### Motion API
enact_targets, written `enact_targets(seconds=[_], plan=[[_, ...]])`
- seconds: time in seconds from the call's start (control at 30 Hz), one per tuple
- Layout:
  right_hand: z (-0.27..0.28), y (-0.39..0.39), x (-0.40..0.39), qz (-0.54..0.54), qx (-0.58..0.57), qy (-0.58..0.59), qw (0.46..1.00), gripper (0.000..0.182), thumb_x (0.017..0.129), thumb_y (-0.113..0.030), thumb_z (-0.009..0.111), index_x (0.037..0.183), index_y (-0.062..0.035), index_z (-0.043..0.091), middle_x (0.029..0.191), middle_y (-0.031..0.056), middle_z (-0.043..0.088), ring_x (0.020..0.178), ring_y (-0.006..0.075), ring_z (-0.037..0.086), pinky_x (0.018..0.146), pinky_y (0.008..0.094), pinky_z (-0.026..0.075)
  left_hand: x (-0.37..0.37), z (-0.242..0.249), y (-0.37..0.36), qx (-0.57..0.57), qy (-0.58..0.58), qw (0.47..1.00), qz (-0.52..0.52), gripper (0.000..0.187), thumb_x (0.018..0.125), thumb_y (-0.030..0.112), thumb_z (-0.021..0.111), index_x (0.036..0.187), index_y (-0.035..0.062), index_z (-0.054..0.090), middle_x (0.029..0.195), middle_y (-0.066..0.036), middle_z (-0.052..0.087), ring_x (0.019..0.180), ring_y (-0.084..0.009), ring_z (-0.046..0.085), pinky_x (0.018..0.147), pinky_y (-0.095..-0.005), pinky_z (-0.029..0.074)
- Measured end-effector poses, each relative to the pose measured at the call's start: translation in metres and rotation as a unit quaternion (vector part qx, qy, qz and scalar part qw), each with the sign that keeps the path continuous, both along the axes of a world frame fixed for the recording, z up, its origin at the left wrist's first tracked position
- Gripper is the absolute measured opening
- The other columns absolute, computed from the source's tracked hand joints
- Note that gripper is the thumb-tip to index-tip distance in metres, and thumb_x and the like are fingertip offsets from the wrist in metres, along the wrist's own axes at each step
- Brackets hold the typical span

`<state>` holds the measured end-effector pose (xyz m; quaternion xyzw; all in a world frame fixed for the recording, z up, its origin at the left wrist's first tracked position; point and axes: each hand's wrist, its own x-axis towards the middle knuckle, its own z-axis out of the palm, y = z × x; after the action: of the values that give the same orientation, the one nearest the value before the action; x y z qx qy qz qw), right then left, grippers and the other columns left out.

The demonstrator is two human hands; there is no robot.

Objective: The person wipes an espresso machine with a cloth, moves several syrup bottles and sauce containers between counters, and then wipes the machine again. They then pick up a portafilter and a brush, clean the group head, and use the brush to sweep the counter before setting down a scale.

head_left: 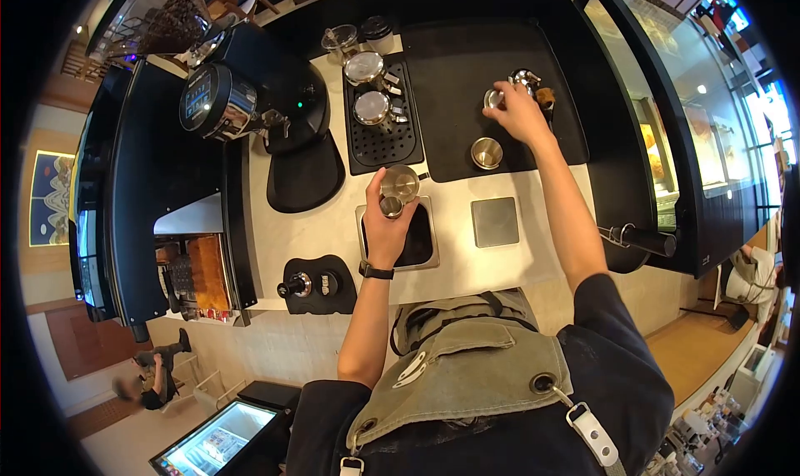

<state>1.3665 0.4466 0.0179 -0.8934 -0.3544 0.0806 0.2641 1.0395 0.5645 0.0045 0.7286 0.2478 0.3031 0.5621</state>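
Note:
My left hand [388,230] is wrapped round a metal pitcher [401,183] and a smaller metal cup [391,207], above a rectangular black recess with a metal rim [364,247]. On the black mat [450,59], my right hand [515,114] has its fingers closed round a small round metal item [493,99], whose lower part is hidden. Just beyond it lies a portafilter [525,79] with a wooden part [546,98]. An open metal cup [487,153] stands on the mat, nearer to me.
Two upturned metal pitchers stand on a drip tray [383,147]. A grinder [275,93] is at the left, a tamper [297,285] on a black stand in front of it. A square metal plate [496,222] lies on the counter. At lower left a person [158,376] sits.

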Motion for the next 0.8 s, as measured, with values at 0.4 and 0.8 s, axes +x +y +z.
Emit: enact_targets(seconds=[0.4,0.8], plan=[[0.008,-0.049,-0.088,0.098,0.058,0.052,0.992,0.059,0.082,-0.017,0.078,0.136,-0.0055,0.058,0.136,0.0144,0.057,0.125,0.0356,0.059,0.104,0.0451,0.052,-0.033,-0.003,-0.025,-0.062,0.05,0.997,0.012,0.078,0.086,0.0,0.081,0.151,-0.0021,0.039,0.142,-0.018,0.054,0.127,-0.0233,0.057,0.101,-0.0343,0.053],[-0.027,-0.033,-0.107,0.088,0.068,-0.005,0.994,0.061,0.074,-0.002,0.078,0.132,-0.0093,0.059,0.129,0.02,0.057,0.115,0.0425,0.063,0.098,0.0492,0.054,-0.098,0.017,-0.034,-0.05,0.06,0.997,0.01,0.078,0.083,0.0,0.084,0.15,0.0015,0.043,0.14,-0.015,0.056,0.12,-0.0218,0.06,0.097,-0.0327,0.054]])
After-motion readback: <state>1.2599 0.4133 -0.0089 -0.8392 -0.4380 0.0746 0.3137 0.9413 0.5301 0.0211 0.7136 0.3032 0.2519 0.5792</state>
